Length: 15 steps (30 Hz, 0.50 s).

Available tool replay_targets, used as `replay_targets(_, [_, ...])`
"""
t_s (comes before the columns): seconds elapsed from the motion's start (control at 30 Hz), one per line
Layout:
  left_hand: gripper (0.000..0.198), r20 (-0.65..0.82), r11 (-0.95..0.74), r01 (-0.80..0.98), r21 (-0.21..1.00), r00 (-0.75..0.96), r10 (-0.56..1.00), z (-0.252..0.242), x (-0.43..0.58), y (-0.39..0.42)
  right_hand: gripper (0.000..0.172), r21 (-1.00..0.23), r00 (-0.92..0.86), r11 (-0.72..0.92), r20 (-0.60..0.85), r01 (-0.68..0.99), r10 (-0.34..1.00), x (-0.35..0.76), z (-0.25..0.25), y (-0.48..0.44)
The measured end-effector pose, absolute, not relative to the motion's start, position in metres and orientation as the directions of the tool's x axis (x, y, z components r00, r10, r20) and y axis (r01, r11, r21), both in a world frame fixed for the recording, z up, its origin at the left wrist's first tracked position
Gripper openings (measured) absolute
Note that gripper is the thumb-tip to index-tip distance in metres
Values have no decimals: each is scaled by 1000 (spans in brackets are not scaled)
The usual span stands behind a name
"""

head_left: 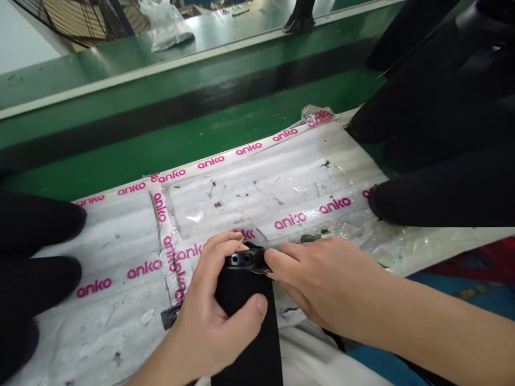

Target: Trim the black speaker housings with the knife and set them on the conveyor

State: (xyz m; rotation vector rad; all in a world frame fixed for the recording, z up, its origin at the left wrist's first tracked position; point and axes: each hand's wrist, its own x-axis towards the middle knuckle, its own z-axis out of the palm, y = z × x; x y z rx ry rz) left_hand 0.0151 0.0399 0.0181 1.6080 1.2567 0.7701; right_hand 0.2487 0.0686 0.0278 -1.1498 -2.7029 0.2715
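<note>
A long black piece (251, 343) with a smooth, cloth-like surface points away from me in the lower middle. At its far end is a black plastic cap (242, 259) with small round holes. My left hand (219, 305) is closed around the piece, fingers over the far end and thumb on top. My right hand (317, 273) is closed at the right side of the cap, fingertips pressed together. A thin shiny edge shows beside those fingertips; what they pinch is hidden. Tiny red and yellow bits show just beyond my left fingers.
Similar black pieces with rounded ends lie at left (44, 220) and right (434, 203). Beneath is a white covered board (249, 187) with pink-lettered tape. Beyond runs a green surface (193, 134) with a pale-edged ledge. A clear plastic bag (167, 24) sits at the back.
</note>
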Motion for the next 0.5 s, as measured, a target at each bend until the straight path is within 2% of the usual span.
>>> replay_targets(0.07, [53, -68, -35, 371, 928, 260, 963, 20, 17, 37, 16, -262, -647, 666, 167, 698, 744, 252, 25, 58])
replay_targets(0.23, [53, -65, -21, 342, 940, 240, 969, 20, 29, 24, 18, -257, -585, 629, 231, 734, 777, 263, 26, 35])
replay_targets(0.43, [84, 2, -76, 355, 932, 203, 979, 13, 40, 15, 21, -194, -605, 640, 214, 744, 767, 269, 23, 31])
replay_targets(0.5, [86, 13, -73, 371, 926, 163, 987, 11, 41, 9, 21, -194, -611, 645, 210, 739, 763, 268, 23, 32])
